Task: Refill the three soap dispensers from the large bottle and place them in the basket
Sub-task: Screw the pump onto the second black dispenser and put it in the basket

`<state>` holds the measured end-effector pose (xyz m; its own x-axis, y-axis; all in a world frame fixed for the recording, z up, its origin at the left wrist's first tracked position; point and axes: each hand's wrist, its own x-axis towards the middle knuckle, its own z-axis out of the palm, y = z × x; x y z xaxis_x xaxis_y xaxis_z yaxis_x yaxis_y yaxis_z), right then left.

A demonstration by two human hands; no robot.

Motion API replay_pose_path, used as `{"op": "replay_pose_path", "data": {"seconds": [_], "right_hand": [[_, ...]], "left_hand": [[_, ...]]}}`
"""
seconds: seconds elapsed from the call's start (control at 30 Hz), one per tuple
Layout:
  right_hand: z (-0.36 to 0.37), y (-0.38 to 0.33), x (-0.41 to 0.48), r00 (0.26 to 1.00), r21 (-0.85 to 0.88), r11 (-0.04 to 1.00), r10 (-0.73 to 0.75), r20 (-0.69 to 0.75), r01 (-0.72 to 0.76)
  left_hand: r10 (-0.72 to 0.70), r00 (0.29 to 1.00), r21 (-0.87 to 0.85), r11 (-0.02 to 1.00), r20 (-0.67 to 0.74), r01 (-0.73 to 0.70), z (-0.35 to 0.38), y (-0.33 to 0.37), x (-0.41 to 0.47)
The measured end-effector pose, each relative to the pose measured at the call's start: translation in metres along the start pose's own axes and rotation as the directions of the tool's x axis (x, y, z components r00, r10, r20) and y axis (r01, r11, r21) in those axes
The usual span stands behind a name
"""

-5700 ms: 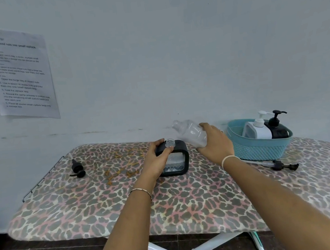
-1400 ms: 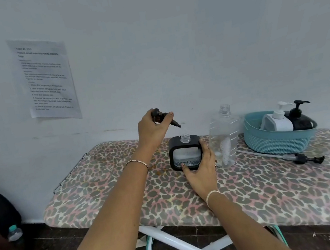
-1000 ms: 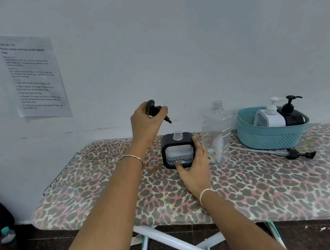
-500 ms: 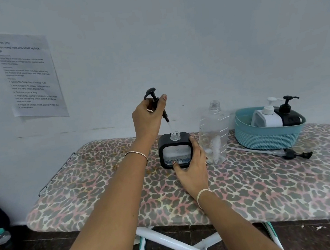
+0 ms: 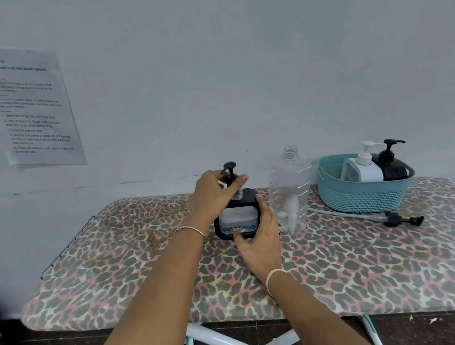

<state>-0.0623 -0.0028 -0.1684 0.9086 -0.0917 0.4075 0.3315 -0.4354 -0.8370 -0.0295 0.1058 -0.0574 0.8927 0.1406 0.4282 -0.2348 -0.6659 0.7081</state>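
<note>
Well, the square black soap dispenser stands upright on the ironing board, its long axis vertical and its clear window facing the person. A little liquid shows low in the window. Its pump sits upright over the neck; which way the spout points I cannot tell.

The left hand has a closed grip on the pump, fingers and thumb curled round its stem just above the neck. The right hand grips the dispenser's body, with the thumb pressed on the lower front and the fingers wrapped round the right side.

Just beside it on the right stands the large clear bottle, upright and uncapped, with only a residue at the bottom. Further right, near the far edge, sits the teal basket. It holds a white dispenser and a black dispenser, both upright with spouts pointing right. A loose pump lies flat in front of the basket, its tube stretched out to the left.

The square dispenser is about mid-length on the board, closer to the wall than to the near edge. A broad stretch of leopard-print cover runs from it to the near edge, and leftward to the wire rail at the board's end. A printed sheet hangs on the wall, up to the left.
</note>
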Motion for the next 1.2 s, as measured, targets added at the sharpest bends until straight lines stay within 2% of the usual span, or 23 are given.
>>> {"op": "replay_pose_path", "data": {"seconds": [0.43,0.63,0.8,1.03,1.13,1.2], "right_hand": [[-0.001,-0.003,0.000,1.000,0.010,1.000,0.011,0.001,-0.011],[-0.001,-0.003,0.000,1.000,-0.007,1.000,0.007,0.009,-0.007],[-0.002,-0.005,-0.002,1.000,-0.017,1.000,0.007,0.006,-0.006],[-0.004,-0.019,0.001,0.993,0.016,1.000,0.001,-0.115,0.001],[-0.012,-0.034,0.019,0.997,0.075,0.997,-0.010,-0.075,0.015],[-0.015,-0.040,0.035,1.000,0.088,0.996,-0.008,0.025,0.005]], "left_hand": [[-0.064,0.987,0.057,0.997,0.150,0.056,0.008,-0.011,-0.008],[-0.080,0.985,-0.069,0.993,0.156,0.092,0.001,-0.022,-0.020],[-0.068,0.983,-0.086,0.993,0.168,0.084,-0.005,-0.029,-0.030],[-0.060,0.977,-0.039,0.997,0.207,0.069,-0.007,-0.027,-0.030],[-0.072,0.971,-0.062,0.994,0.229,0.089,-0.008,-0.026,-0.028],[-0.084,0.964,-0.069,0.992,0.251,0.104,-0.009,-0.026,-0.027]]}}
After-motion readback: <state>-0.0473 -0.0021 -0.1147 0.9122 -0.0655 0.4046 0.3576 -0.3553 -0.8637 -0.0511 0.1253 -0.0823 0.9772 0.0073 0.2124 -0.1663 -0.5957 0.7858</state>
